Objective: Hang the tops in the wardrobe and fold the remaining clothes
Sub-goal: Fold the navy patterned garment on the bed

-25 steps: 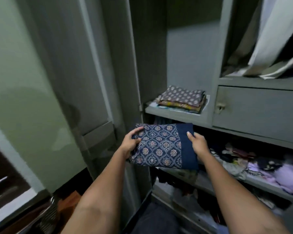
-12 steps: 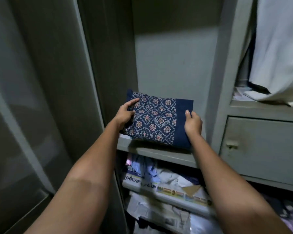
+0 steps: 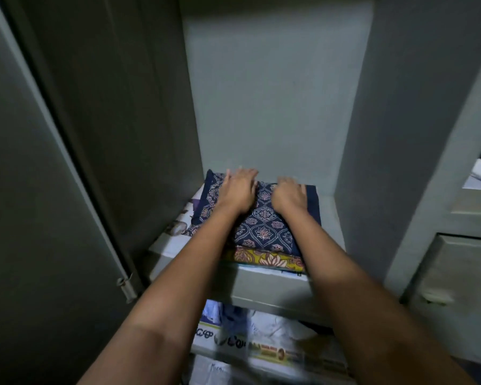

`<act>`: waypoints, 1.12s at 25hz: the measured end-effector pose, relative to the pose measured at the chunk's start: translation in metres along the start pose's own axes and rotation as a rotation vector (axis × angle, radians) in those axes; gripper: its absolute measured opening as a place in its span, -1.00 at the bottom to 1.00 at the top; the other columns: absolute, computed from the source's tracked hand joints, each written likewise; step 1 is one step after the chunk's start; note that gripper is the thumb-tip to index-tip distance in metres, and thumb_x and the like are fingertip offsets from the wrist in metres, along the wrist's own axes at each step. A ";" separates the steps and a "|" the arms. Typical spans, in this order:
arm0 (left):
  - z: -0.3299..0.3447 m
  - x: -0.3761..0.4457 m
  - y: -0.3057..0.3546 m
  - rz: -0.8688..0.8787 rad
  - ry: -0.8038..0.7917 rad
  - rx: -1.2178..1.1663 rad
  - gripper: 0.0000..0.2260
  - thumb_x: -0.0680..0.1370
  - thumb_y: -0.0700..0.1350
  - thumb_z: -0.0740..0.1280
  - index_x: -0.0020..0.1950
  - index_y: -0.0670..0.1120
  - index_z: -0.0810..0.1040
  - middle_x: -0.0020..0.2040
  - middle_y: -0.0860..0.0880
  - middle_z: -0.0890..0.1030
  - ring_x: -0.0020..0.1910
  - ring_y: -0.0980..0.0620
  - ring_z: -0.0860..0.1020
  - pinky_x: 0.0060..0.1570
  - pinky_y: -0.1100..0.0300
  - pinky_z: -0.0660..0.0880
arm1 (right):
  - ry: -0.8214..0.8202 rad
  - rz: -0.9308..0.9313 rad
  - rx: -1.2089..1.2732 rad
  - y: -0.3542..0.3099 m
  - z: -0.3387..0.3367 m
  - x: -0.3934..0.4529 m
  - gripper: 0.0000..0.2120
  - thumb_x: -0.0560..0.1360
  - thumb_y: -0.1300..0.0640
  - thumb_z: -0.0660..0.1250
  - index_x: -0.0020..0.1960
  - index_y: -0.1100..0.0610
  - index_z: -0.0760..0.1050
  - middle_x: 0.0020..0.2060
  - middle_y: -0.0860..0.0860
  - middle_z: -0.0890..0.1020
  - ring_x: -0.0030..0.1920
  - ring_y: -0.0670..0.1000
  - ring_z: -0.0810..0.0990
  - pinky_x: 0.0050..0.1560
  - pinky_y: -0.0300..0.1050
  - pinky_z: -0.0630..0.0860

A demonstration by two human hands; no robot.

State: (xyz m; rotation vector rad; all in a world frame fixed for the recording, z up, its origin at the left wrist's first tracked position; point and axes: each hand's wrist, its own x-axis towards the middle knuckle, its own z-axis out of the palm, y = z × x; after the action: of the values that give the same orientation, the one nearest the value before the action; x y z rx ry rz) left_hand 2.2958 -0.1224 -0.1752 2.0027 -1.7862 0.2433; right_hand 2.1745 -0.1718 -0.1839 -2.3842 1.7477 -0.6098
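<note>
Cloth: a folded navy cloth (image 3: 264,226), soft cotton-like weave printed with pale lotus medallions, plain navy band along its right edge; it lies flat on top of the stack on the shelf.
Stack: beneath it a folded mustard floral cloth (image 3: 264,258), only its front edge showing, and a thin teal edge under that.
Left hand (image 3: 238,190): palm down on the cloth's far left part, fingers straight and spread, pressing flat.
Right hand (image 3: 289,197): on the cloth's far right part, knuckles raised; the fingers look bent under, though motion blur makes this unsure.
Shelf (image 3: 261,287): grey painted metal, smooth, square front lip, lined with newspaper (image 3: 178,226) that shows left of the stack.
Room: bare strip right of the stack up to the side wall; tall open space above.
Door (image 3: 53,190): grey metal, swung open on the left.
Below: printed newspaper (image 3: 261,348) and crumpled clothes.
</note>
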 end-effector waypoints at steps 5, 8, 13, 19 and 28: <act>0.039 -0.002 -0.043 -0.218 -0.269 0.137 -0.26 0.54 0.39 -0.15 0.56 -0.04 -0.15 0.56 -0.01 -0.20 0.53 -0.07 -0.25 0.45 -0.08 -0.25 | -0.132 0.099 -0.186 0.022 0.030 -0.007 -0.37 0.61 -0.24 -0.21 0.57 0.08 -0.09 0.56 0.02 -0.03 0.55 0.08 -0.15 0.47 0.18 -0.23; 0.026 0.005 -0.049 -0.284 -0.349 -0.006 -0.17 0.53 0.40 -0.04 0.56 -0.13 -0.19 0.56 -0.07 -0.21 0.54 -0.08 -0.21 0.48 -0.06 -0.13 | -0.149 0.181 -0.110 0.032 0.025 -0.006 -0.29 0.57 -0.32 -0.19 0.57 0.08 -0.09 0.56 0.05 -0.03 0.55 0.11 -0.11 0.48 0.20 -0.11; -0.021 -0.010 -0.055 -0.405 -0.280 -0.509 -0.28 0.58 0.32 -0.04 0.54 -0.19 0.10 0.55 -0.17 0.12 0.52 -0.13 0.13 0.47 -0.01 0.09 | -0.226 0.283 0.040 0.037 -0.006 -0.018 -0.23 0.56 -0.34 -0.12 0.57 0.14 -0.12 0.55 0.10 -0.09 0.53 0.17 -0.21 0.45 0.20 -0.27; -0.086 -0.076 -0.029 -0.457 -0.037 -1.104 -0.38 0.63 0.20 0.02 0.41 -0.29 0.34 0.40 -0.29 0.37 0.40 -0.21 0.35 0.38 -0.06 0.29 | -0.096 0.204 0.641 -0.001 -0.073 -0.093 -0.25 0.58 -0.29 -0.02 0.56 0.20 -0.03 0.54 0.14 0.06 0.53 0.15 0.04 0.50 0.10 0.00; -0.141 -0.218 0.073 -0.263 -0.150 -1.265 -0.51 0.65 0.12 0.07 0.35 -0.23 0.45 0.29 -0.14 0.50 0.33 -0.11 0.43 0.30 0.14 0.33 | 0.092 0.299 0.935 0.024 -0.138 -0.312 -0.36 0.61 -0.17 0.07 0.53 0.21 0.12 0.50 0.03 0.20 0.50 0.00 0.16 0.48 -0.10 0.06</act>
State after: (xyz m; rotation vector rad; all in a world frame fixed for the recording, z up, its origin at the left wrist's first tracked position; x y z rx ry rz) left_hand 2.2146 0.1304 -0.1253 1.2484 -1.1574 -0.9118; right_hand 2.0216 0.1308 -0.1431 -1.4467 1.3448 -1.1652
